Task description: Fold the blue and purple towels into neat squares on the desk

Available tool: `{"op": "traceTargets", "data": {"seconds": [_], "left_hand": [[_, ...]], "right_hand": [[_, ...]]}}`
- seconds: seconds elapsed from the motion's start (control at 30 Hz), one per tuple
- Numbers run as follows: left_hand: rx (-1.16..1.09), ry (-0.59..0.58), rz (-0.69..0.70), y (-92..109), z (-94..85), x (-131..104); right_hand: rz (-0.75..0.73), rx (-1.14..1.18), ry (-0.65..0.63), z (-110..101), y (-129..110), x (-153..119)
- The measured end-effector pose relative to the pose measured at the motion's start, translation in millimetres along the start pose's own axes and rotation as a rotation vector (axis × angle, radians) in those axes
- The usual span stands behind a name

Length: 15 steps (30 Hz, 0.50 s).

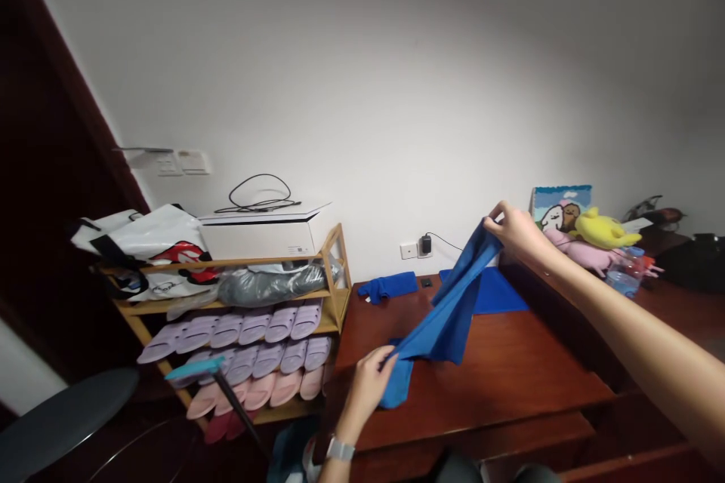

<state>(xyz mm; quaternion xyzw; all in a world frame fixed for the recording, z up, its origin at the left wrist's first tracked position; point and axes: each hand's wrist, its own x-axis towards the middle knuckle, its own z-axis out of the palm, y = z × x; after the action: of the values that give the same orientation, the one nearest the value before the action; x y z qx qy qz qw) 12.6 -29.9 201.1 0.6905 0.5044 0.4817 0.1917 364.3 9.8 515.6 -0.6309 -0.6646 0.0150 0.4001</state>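
A blue cloth (pixel 447 321) is stretched on a slant above the wooden desk, its lower folds hanging loose. My right hand (pixel 508 228) pinches its upper corner, high on the right. Lower down on the left, my left hand (pixel 374 377) grips another edge, and a short flap dangles below those fingers. Behind the held cloth, a flat blue piece of fabric (pixel 501 294) lies on the desk, partly covered from view. A smaller folded blue cloth (pixel 396 285) rests at the back left of the desktop.
The brown desk (pixel 526 362) stands against the wall by a socket with a black charger (pixel 426 244). Left is a shoe rack (pixel 338 309) with several slippers, a white box (pixel 260 234) and bags. Plush toys (pixel 603 230) and a plastic bottle (pixel 626 275) sit at right.
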Motion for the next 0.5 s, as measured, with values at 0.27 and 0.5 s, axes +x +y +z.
{"op": "traceTargets", "data": {"seconds": [0.27,0.5], "left_hand": [[0.190,0.230,0.007,15.8,-80.6,34.2],[0.548,0.137,0.057,39.8,-102.9,51.5]], "right_hand": [[0.198,0.361,-0.034,-13.6,75.5,-19.2],[0.261,0.667,-0.011,-17.1,113.2,-25.8]]}}
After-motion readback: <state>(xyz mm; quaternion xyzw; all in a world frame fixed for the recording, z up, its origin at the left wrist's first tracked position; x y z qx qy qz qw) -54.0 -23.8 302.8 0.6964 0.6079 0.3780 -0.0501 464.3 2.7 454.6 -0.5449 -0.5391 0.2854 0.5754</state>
